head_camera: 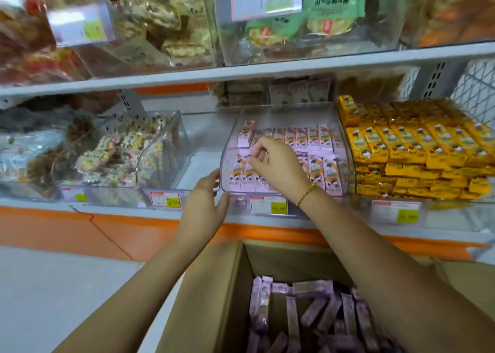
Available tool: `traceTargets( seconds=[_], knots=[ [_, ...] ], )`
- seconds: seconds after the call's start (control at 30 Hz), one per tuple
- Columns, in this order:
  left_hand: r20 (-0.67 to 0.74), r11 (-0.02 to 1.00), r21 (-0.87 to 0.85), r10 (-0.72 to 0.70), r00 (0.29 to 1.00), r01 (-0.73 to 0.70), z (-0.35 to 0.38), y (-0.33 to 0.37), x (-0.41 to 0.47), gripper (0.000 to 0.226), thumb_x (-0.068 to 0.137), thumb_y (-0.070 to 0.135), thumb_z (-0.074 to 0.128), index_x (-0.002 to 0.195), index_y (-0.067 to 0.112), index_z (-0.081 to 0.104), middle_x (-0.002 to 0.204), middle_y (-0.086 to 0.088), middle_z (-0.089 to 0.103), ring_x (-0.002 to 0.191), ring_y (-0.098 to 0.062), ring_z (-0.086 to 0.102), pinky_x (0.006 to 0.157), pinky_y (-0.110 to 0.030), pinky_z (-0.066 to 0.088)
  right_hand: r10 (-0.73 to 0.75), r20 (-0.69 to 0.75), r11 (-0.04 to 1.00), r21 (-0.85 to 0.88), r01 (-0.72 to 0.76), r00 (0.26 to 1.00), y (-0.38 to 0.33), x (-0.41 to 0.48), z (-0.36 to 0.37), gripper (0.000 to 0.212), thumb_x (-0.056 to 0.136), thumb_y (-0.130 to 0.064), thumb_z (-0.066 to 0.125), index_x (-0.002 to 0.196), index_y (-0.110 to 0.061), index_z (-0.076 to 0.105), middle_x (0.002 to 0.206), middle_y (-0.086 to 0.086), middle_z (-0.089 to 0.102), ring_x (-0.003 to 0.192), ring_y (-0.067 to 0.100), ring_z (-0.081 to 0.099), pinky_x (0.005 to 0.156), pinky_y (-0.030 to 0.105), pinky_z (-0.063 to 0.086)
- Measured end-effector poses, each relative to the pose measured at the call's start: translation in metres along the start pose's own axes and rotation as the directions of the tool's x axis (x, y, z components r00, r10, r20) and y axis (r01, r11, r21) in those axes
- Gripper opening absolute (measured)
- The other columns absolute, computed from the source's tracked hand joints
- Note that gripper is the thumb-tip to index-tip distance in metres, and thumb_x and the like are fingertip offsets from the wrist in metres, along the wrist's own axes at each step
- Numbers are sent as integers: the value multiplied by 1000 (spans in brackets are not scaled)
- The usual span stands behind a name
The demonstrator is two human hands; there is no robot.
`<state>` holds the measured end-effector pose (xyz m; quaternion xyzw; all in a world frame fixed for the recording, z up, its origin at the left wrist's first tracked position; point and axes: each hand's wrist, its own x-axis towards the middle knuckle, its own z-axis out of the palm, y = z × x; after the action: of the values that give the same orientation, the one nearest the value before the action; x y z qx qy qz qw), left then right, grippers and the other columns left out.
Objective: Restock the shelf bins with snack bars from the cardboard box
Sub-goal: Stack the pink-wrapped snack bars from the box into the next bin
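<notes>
On the lower shelf (pixel 120 213), near the middle of its front edge, stands a clear plastic bin (pixel 346 149) partly filled with lilac-wrapped snack bars (pixel 313 138) set in two rows, with one bar tilted against the bin's back left corner. The right hand (pixel 278 165), with a gold bead bracelet (pixel 305 194) at the wrist, reaches over the bin's front lip. Its fingers are curled and its thumb and forefinger are drawn close together just above the front row on the left side. Whether they have hold of a bar I cannot tell. The left hand (pixel 203 200) is at the bin's front left corner, fingers fairly straight and touching the clear wall, thumb spread out under the front lip, holding nothing.

Below the shelf's orange front edge, an open cardboard box (pixel 214 299) sits between the two forearms, and more of the lilac snack bars (pixel 316 315) lie jumbled inside it.

Just beside the clear bin on its right, yellow-wrapped bars (pixel 415 143) are piled high. To the left, apart from it across a bare strip of shelf, a second clear bin (pixel 171 141) holds mixed wrapped sweets. A price tag (pixel 269 205) with a yellow-green sticker hangs on the shelf front under the middle bin. The upper shelf (pixel 294 66) carries more clear bins of bagged snacks, blurred.
</notes>
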<state>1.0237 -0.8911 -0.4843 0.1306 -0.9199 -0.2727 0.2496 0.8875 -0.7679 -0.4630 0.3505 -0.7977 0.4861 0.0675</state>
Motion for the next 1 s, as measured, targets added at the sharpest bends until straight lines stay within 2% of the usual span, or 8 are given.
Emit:
traceTargets(
  seconds=[0.17,0.33,0.47,0.57,0.67,0.73,0.87,1.0],
  knots=[
    [173,996,84,-39,984,25,25,-10,-82,31,87,14,61,116,7,57,110,-9,60,97,-25,61,86,-33,49,-123,226,992,-13,129,966,31,-131,-1,19,73,7,61,79,-11,60,83,-8,46,67,-3,43,66,9,36],
    [442,918,375,-298,846,128,48,-36,-154,49,88,20,59,133,11,42,129,-7,45,104,-29,59,86,-31,42,265,431,963,-79,-257,863,120,-207,37,25,72,16,56,85,-2,67,74,-11,49,67,-2,50,64,14,38],
    [491,914,364,-352,797,179,50,-52,-168,51,86,9,62,135,8,46,132,-11,48,100,-28,62,88,-29,44,576,443,794,-105,-599,687,180,-246,82,16,82,9,58,92,5,70,87,14,68,85,22,61,65,16,42],
    [506,922,340,-344,791,183,49,-60,-170,54,88,7,62,138,6,46,134,-10,50,107,-27,59,93,-24,41,702,521,654,-200,-729,486,207,-273,113,19,84,-7,63,101,-4,70,97,8,65,92,18,58,75,20,41],
    [494,921,302,-371,787,245,51,-65,-173,50,90,5,60,138,7,46,138,-7,47,118,-25,55,90,-3,35,713,535,596,-120,-794,454,210,-280,139,7,82,3,62,78,-3,65,79,2,56,82,16,52,77,24,37],
    [486,915,302,-389,783,267,53,-69,-173,49,91,5,59,138,7,46,139,-5,46,121,-21,52,80,11,22,735,554,487,-30,-873,390,204,-280,153,27,81,6,65,66,-14,53,70,-1,51,70,14,48,73,27,39],
    [480,919,236,-392,785,315,56,-72,-172,49,90,2,60,137,8,48,138,-2,48,112,-11,52,76,12,23,764,589,270,76,-960,261,209,-282,181,14,80,-7,73,73,-12,62,72,3,58,67,19,53,62,29,42],
    [487,913,174,-405,774,369,58,-75,-172,50,87,-2,62,135,7,50,133,0,51,108,-2,47,77,10,26,772,597,156,155,-975,219,238,-298,216,31,61,-28,88,81,-13,69,92,9,71,82,21,65,77,34,54]
  ],
)
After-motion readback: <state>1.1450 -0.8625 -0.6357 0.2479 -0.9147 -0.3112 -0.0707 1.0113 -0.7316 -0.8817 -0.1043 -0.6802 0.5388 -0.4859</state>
